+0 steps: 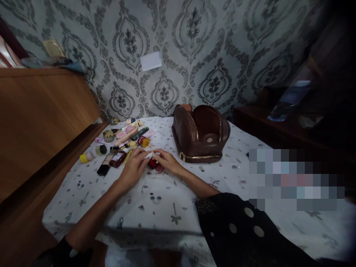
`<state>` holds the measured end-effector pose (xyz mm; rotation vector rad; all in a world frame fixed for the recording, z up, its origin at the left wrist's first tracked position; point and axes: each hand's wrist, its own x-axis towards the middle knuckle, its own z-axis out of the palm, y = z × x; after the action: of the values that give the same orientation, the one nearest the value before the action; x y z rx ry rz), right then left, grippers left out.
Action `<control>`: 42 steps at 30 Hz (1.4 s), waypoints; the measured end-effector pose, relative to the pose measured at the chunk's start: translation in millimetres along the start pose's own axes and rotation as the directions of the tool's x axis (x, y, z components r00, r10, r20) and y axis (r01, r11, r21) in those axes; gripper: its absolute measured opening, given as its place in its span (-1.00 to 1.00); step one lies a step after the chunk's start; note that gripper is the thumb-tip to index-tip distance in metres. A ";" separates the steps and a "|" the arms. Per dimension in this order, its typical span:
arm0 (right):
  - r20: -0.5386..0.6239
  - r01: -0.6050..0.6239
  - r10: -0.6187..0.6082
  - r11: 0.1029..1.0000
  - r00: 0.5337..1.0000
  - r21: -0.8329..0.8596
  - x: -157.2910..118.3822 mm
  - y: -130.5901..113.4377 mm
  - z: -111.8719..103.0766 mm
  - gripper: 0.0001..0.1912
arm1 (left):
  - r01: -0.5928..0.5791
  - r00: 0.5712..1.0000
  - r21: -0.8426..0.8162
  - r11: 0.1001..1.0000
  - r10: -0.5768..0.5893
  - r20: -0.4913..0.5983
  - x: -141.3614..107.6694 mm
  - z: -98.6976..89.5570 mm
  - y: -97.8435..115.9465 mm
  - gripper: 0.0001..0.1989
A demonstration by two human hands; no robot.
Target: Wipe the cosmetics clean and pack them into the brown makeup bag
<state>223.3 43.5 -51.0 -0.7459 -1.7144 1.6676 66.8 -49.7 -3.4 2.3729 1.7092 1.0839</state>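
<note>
Both of my hands meet over the white patterned cloth, around a small red item and something white at its top. My left hand has its fingers bent against the white piece from the left. From the right, my right hand has its fingers wrapped round the red item. Just left of my left hand lie a dark red bottle and a black-capped bottle. A jar with a yellow lid lies behind my hands.
An open brown leather bag stands at the right, near the wall. Several cosmetics, among them a round tin and a yellow-capped bottle, are spread at the left. A wooden panel borders the left side.
</note>
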 end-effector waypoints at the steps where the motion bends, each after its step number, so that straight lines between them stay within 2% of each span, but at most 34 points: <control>1: -0.004 -0.001 0.001 1.000 1.000 -0.007 0.1 -0.2 0.3 -0.61 | -0.006 1.000 -0.005 1.000 0.006 -0.002 0.1 0.0 -2.1 -0.70; 14: -0.039 0.005 -0.009 0.996 0.999 -0.085 -0.3 -1.8 3.7 -0.60 | -0.044 0.999 -0.074 0.996 0.045 0.008 -7.0 -7.0 -16.2 -0.69; 18: -0.042 0.004 -0.008 0.997 0.999 -0.081 0.5 -0.9 1.9 -0.53 | -0.049 0.999 -0.112 0.992 0.051 0.014 -11.9 -9.1 -23.0 -0.70; 23: 0.084 -0.051 0.048 0.998 0.995 0.041 -2.2 -6.8 -4.4 -0.46 | -0.031 1.000 -0.141 0.990 0.030 -0.008 -16.3 -8.6 -28.6 -0.72; 26: 0.120 -0.075 0.064 0.993 0.991 0.089 -2.6 -7.4 -7.9 -0.39 | -0.023 0.999 -0.136 0.990 0.019 -0.031 -16.9 -7.1 -27.3 -0.73; 35: 0.073 0.052 -0.054 0.998 0.996 0.025 -1.5 -4.1 -2.5 -0.46 | -0.027 0.996 -0.071 0.997 0.021 -0.092 -16.4 -2.9 -19.7 -0.72; 42: 0.006 0.118 -0.118 0.992 0.993 -0.032 -2.5 -4.6 1.4 -0.54 | -0.167 0.976 0.054 0.985 0.173 -0.136 -17.2 3.9 -16.6 -0.69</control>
<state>224.0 40.4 -46.5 -0.6434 -1.7576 1.5654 52.5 -56.1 -21.8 2.5663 1.6078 1.2797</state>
